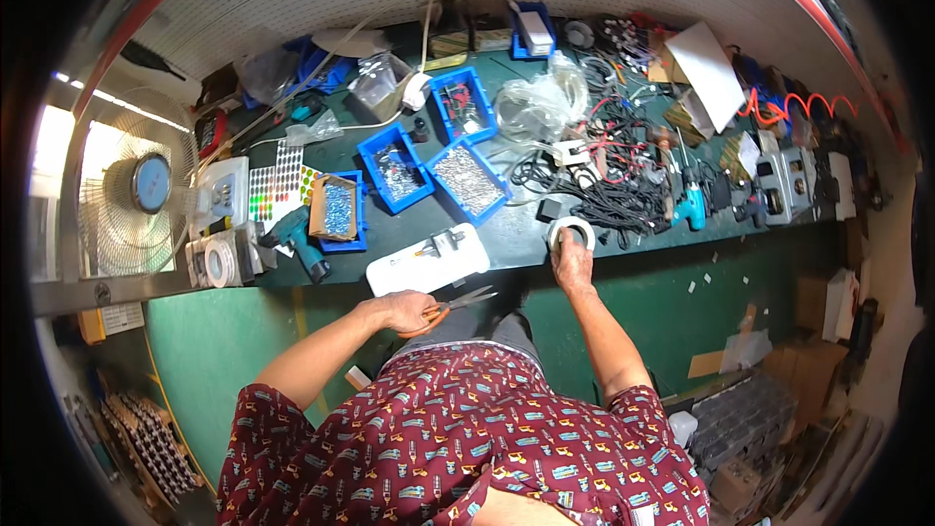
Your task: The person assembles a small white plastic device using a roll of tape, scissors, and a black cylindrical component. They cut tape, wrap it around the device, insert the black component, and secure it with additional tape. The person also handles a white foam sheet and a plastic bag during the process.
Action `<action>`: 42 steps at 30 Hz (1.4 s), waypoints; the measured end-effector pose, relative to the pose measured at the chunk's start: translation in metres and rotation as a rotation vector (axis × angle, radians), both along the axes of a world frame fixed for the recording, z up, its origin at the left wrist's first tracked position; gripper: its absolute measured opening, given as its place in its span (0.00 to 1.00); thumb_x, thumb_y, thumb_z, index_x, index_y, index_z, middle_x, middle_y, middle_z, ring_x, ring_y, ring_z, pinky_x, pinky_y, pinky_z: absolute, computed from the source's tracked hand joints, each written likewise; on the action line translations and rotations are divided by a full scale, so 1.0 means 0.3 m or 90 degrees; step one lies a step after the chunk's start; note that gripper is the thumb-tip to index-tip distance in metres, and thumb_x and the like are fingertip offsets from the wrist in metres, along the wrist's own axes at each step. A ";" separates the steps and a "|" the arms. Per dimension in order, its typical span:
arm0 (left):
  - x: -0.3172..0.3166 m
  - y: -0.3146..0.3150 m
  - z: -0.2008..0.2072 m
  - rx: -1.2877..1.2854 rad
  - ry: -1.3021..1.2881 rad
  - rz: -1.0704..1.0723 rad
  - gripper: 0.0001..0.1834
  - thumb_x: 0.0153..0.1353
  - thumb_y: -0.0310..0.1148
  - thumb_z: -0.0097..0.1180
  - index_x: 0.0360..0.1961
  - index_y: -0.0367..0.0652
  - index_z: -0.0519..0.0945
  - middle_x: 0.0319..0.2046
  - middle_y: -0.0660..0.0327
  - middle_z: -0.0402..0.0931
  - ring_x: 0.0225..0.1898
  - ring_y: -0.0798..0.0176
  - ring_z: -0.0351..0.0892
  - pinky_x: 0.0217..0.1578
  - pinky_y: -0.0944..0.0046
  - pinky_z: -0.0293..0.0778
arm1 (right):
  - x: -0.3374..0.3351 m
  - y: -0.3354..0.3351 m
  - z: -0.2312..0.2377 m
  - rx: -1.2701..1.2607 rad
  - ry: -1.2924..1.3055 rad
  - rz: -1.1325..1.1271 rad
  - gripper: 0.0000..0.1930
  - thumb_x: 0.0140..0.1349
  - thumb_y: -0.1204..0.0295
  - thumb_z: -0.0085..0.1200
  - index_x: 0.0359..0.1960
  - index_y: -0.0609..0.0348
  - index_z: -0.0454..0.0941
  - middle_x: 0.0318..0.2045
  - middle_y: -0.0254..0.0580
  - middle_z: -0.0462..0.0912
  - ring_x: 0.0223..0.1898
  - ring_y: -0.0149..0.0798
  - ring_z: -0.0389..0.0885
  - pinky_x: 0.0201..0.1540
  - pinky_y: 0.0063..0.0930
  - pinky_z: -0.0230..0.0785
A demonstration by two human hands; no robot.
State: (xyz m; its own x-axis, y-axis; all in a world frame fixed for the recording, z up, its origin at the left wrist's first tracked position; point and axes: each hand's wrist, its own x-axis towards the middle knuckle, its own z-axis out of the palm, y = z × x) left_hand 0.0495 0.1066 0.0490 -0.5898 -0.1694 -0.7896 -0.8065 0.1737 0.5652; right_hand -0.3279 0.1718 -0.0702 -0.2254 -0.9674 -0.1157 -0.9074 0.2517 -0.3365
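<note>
My left hand (405, 312) is closed round the orange handles of a pair of scissors (469, 299), whose blades point right and stand apart. It hangs just in front of the bench edge. My right hand (573, 267) grips a roll of white tape (584, 228) at the front edge of the bench. Between the hands, a white rounded panel (399, 276) lies on the bench with its front part near the edge. A small metal part (446, 243) rests on the panel. A small black block (549, 209) sits behind the tape roll.
Blue bins of screws and small parts (470, 179) stand behind the panel. A teal drill (304, 247) lies left, beside a fan (136, 185). Tangled black cables (614, 205) and another teal drill (691, 203) crowd the right. Clear plastic bags (536, 102) lie farther back.
</note>
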 end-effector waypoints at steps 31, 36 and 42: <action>0.040 -0.090 -0.060 -0.460 0.253 0.335 0.31 0.64 0.44 0.61 0.65 0.41 0.72 0.59 0.45 0.74 0.62 0.42 0.70 0.63 0.49 0.67 | 0.495 -0.105 0.163 -0.061 -0.344 0.150 0.57 0.41 0.73 0.77 0.73 0.65 0.52 0.66 0.63 0.66 0.66 0.59 0.68 0.68 0.43 0.64; -0.039 -0.185 -0.180 -0.308 0.154 0.312 0.30 0.65 0.46 0.59 0.62 0.38 0.74 0.58 0.43 0.75 0.61 0.41 0.73 0.62 0.49 0.67 | 0.521 0.023 -0.024 0.016 -0.700 -0.286 0.41 0.51 0.81 0.53 0.71 0.69 0.57 0.63 0.62 0.72 0.62 0.51 0.75 0.62 0.36 0.69; 0.017 -0.147 -0.185 -0.264 0.223 0.399 0.26 0.64 0.39 0.60 0.60 0.37 0.76 0.56 0.44 0.78 0.59 0.40 0.75 0.60 0.48 0.70 | 0.474 -0.095 0.203 -0.159 -0.489 -0.001 0.27 0.59 0.71 0.57 0.61 0.64 0.73 0.55 0.56 0.79 0.55 0.53 0.78 0.57 0.40 0.69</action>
